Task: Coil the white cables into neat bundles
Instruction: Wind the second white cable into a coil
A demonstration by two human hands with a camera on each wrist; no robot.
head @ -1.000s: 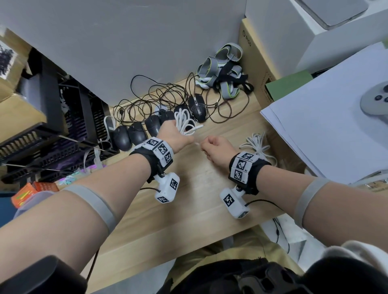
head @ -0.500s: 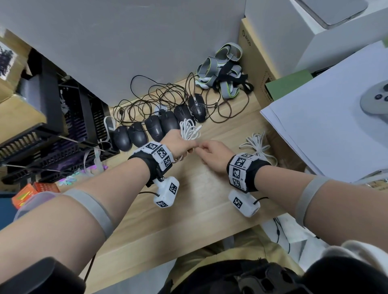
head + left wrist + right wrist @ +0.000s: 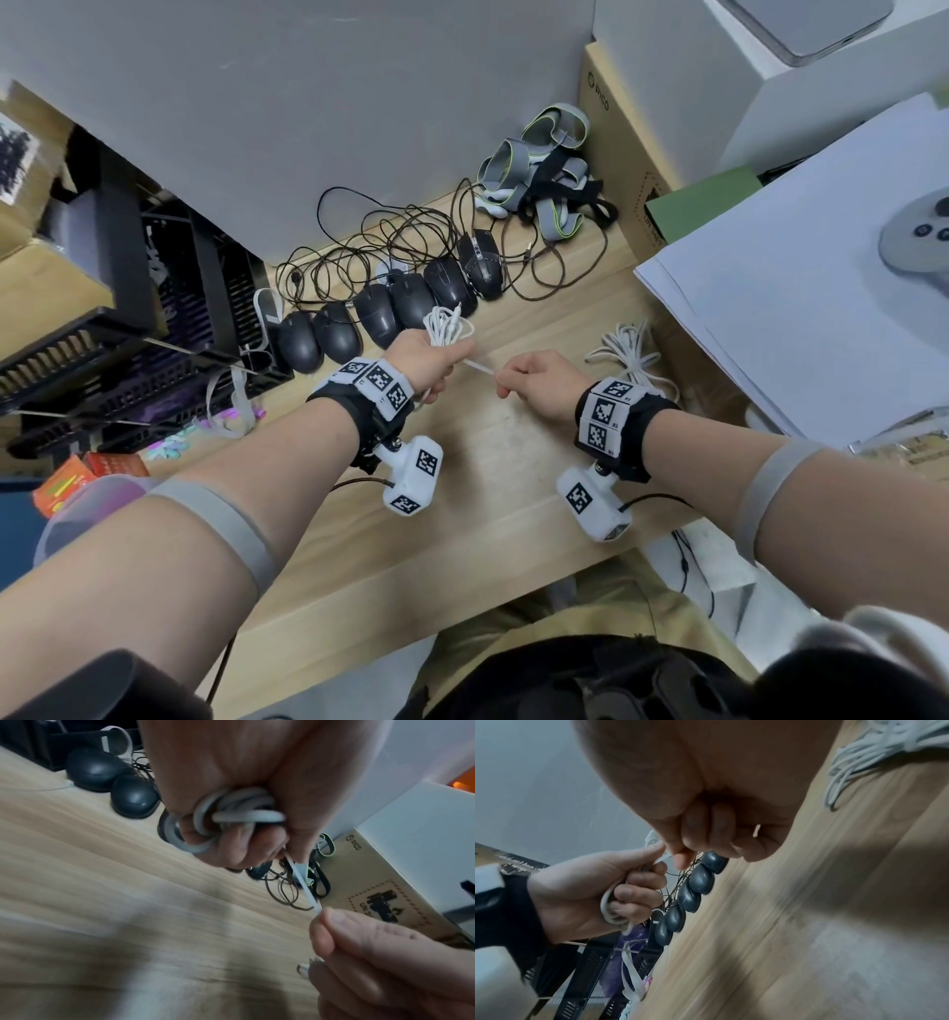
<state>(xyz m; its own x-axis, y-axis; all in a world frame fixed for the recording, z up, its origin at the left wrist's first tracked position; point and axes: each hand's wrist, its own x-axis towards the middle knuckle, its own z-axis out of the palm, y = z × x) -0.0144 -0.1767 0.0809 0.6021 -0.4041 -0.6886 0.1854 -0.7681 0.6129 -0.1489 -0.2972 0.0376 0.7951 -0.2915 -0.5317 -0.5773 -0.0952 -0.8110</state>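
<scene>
My left hand [image 3: 429,360] grips a coiled white cable [image 3: 448,329] above the wooden desk; its loops stick out above the fist and show inside the fingers in the left wrist view as the coil [image 3: 239,815]. A thin white tie strip [image 3: 478,366] runs taut from that fist to my right hand [image 3: 534,383], which pinches its end between thumb and forefinger. The strip [image 3: 304,888] is plain in the left wrist view. A second white cable bundle [image 3: 629,354] lies on the desk just right of my right hand, also seen as the bundle [image 3: 875,746].
A row of several black mice [image 3: 390,313] with tangled dark cords [image 3: 380,241] lies behind my hands. Grey straps [image 3: 544,169] and a cardboard box [image 3: 621,154] stand at the back right. White paper sheets [image 3: 801,288] cover the right; a black rack [image 3: 128,329] sits left.
Half a second ago my hands were touching at the coil. The right hand has since pulled away to the right, drawing the white strip taut out of the left fist.
</scene>
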